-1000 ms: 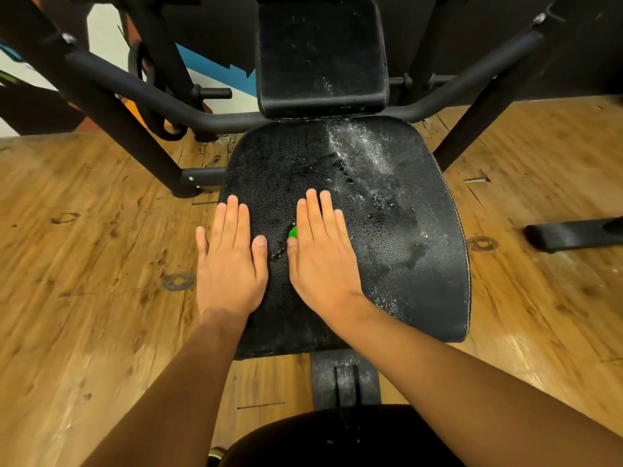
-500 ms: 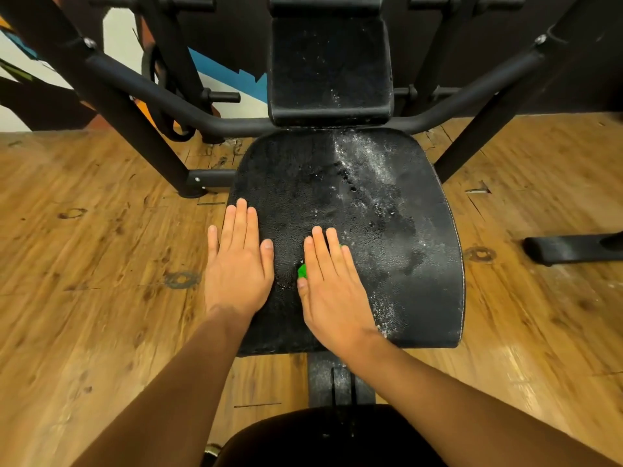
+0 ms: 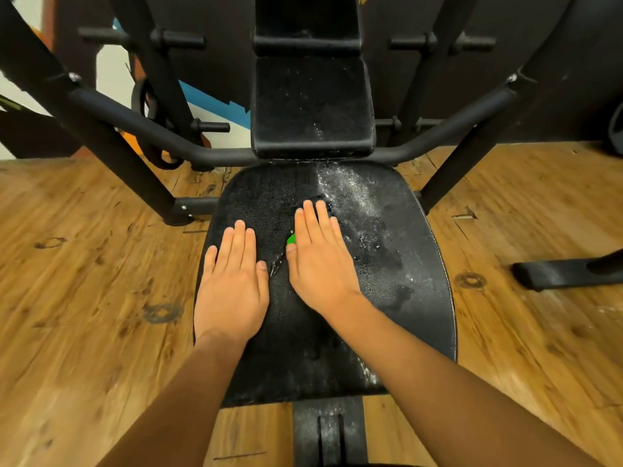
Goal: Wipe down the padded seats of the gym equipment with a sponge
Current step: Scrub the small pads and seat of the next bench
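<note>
A black padded seat (image 3: 397,284) fills the middle of the head view, its right half streaked with white foam and droplets, its left half darker and wet. Behind it stands the black back pad (image 3: 312,106), with a few white specks. My right hand (image 3: 320,261) lies flat on the seat with straight fingers, pressing a green sponge (image 3: 291,238); only a small green corner shows beside my index finger. My left hand (image 3: 232,284) rests flat on the seat's left edge, fingers straight, holding nothing.
Black steel frame bars (image 3: 141,119) slope out from behind the seat on both sides. A black foot (image 3: 553,274) of another machine lies on the wooden floor (image 3: 84,298) at the right. The seat post (image 3: 328,433) runs toward me below.
My right hand has slid the sponge forward across the seat, toward the back pad, after drawing back half a second ago. My left hand keeps its place on the seat's left edge.
</note>
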Demonstrator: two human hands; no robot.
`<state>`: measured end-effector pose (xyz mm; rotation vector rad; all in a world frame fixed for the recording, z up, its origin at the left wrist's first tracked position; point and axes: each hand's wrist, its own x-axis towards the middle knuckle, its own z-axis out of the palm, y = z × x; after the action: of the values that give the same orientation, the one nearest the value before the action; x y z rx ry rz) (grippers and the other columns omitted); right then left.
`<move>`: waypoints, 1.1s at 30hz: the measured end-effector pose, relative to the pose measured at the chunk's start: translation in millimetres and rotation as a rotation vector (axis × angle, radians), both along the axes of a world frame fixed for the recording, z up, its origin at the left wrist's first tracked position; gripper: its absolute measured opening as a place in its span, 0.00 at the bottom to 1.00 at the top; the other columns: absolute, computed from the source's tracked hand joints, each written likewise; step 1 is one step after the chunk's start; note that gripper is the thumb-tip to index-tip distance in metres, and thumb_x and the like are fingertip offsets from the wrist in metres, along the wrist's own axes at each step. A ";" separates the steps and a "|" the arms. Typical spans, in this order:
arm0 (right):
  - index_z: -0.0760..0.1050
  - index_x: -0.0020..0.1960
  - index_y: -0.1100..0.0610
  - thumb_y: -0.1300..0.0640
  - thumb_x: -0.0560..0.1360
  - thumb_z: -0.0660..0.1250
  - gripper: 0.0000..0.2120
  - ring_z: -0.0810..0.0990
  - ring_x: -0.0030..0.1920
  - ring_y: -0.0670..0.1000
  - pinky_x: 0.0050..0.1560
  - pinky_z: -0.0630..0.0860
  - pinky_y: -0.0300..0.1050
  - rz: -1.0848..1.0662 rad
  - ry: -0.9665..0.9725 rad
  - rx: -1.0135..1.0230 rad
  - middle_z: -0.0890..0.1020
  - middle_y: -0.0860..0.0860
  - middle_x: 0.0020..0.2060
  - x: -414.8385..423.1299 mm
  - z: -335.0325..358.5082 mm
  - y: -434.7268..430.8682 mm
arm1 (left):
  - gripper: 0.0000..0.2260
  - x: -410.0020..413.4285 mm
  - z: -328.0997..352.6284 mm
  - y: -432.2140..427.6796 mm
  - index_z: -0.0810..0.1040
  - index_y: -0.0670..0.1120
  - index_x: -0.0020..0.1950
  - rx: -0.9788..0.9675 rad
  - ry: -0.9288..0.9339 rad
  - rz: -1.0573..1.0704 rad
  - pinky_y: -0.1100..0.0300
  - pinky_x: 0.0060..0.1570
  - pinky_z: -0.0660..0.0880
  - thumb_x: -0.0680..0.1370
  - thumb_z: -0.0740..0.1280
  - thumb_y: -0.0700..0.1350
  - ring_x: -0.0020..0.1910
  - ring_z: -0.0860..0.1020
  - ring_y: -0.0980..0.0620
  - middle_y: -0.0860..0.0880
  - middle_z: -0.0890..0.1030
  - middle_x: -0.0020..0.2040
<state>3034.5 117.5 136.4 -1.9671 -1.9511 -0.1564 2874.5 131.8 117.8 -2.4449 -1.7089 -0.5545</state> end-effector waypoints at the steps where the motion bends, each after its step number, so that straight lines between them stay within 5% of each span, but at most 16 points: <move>1: 0.49 0.82 0.64 0.52 0.86 0.49 0.29 0.43 0.82 0.58 0.82 0.44 0.56 -0.004 0.000 -0.002 0.50 0.59 0.82 4.0 6.2 12.7 | 0.27 -0.1 -0.8 0.4 0.53 0.44 0.83 0.007 0.002 0.003 0.49 0.80 0.50 0.84 0.44 0.52 0.82 0.50 0.50 0.47 0.52 0.83; 9: 0.49 0.82 0.63 0.52 0.86 0.48 0.28 0.43 0.82 0.57 0.81 0.42 0.54 -0.103 0.032 0.046 0.51 0.58 0.82 18.8 41.3 95.1 | 0.27 0.8 -4.7 2.7 0.61 0.41 0.80 0.072 -0.024 -0.006 0.47 0.78 0.54 0.83 0.48 0.50 0.81 0.56 0.48 0.45 0.59 0.81; 20: 0.50 0.83 0.62 0.51 0.85 0.50 0.29 0.46 0.82 0.57 0.81 0.44 0.54 -0.071 0.037 0.019 0.53 0.58 0.82 7.7 19.6 45.6 | 0.26 0.7 -5.6 2.1 0.62 0.42 0.80 0.077 -0.032 -0.003 0.47 0.78 0.55 0.83 0.50 0.50 0.80 0.56 0.49 0.46 0.59 0.81; 33: 0.49 0.83 0.61 0.50 0.86 0.48 0.29 0.45 0.82 0.56 0.81 0.41 0.53 -0.103 0.044 0.042 0.51 0.58 0.82 22.6 39.2 89.9 | 0.26 1.1 -5.1 2.4 0.63 0.42 0.79 0.090 -0.069 -0.007 0.50 0.78 0.51 0.82 0.49 0.49 0.80 0.57 0.50 0.46 0.61 0.80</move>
<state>3057.1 207.4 175.6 -2.0278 -1.8056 -0.1776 2875.6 134.2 112.8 -2.3974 -1.6625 -0.7081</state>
